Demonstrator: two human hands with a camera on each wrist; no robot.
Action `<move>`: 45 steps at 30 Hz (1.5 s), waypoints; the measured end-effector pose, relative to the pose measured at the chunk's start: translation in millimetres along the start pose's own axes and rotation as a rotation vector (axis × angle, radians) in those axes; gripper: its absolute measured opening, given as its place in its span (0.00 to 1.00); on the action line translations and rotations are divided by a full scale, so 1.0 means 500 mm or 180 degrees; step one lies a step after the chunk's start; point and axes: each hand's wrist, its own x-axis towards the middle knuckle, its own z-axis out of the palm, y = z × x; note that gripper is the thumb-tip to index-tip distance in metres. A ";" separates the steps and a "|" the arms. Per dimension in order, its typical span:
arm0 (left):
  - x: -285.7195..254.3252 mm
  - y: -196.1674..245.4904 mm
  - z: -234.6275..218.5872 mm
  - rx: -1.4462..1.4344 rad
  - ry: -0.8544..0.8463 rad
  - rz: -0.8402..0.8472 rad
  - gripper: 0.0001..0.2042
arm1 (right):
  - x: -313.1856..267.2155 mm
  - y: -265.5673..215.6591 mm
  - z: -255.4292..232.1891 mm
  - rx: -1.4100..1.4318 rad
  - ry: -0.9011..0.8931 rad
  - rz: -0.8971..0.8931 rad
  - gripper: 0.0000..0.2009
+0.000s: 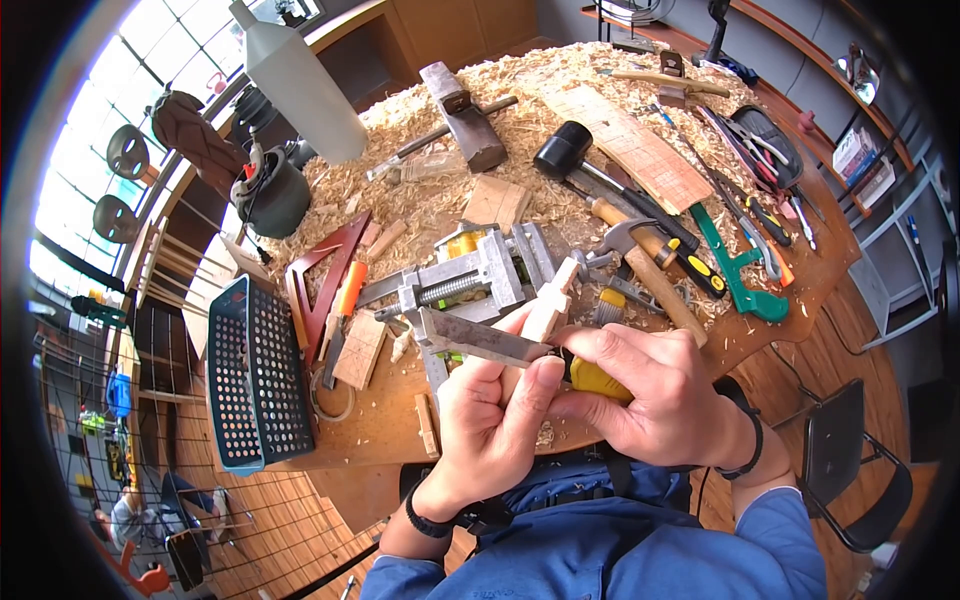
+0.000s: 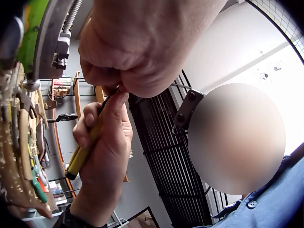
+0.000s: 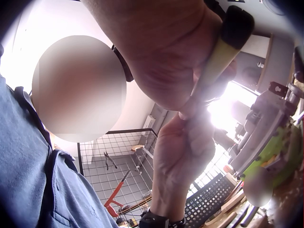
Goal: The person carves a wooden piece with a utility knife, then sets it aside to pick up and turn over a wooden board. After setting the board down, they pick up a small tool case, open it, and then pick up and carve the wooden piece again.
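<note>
A person in a blue shirt [image 1: 600, 550] had both hands up close, at the low middle of the frame. The left hand [image 1: 495, 425] held a small pale wood stick [image 1: 548, 308], with its fingers curled round it. The thumb of that hand pressed on the flat blade of a chisel [image 1: 600, 380]. The right hand [image 1: 655, 395] gripped the chisel by its yellow and black handle, fingers bent tight. The blade lay across the wood stick and stuck out to the left. The wood stick tipped up, over the near side of the table [image 1: 375, 440].

Just past the hands sat a gray metal vise [image 1: 460, 285]. To the left stood a blue basket [image 1: 258, 370] full of holes. A claw hammer [image 1: 655, 275] lay to the right of the vise, and a green handle [image 1: 745, 285] lay past it. Farther back were a black rubber mallet [image 1: 565, 150], a wood plane [image 1: 465, 120] and lots of curly wood shavings [image 1: 400, 115]. A big white bottle [image 1: 305, 85] leaned in view at the upper left. Way back, at the upper right, were shelves [image 1: 800, 50].
</note>
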 end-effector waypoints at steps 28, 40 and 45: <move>0.004 -0.010 0.003 0.0320 0.0144 0.0161 0.23 | 0.003 0.000 -0.001 0.0069 -0.0014 0.0051 0.23; 0.006 -0.014 0.004 0.0570 0.0200 0.0345 0.22 | 0.002 0.000 -0.001 0.0078 0.0056 0.0045 0.22; 0.009 -0.005 0.004 0.0593 0.0078 0.0449 0.23 | 0.002 0.001 -0.002 0.0083 -0.0020 0.0084 0.22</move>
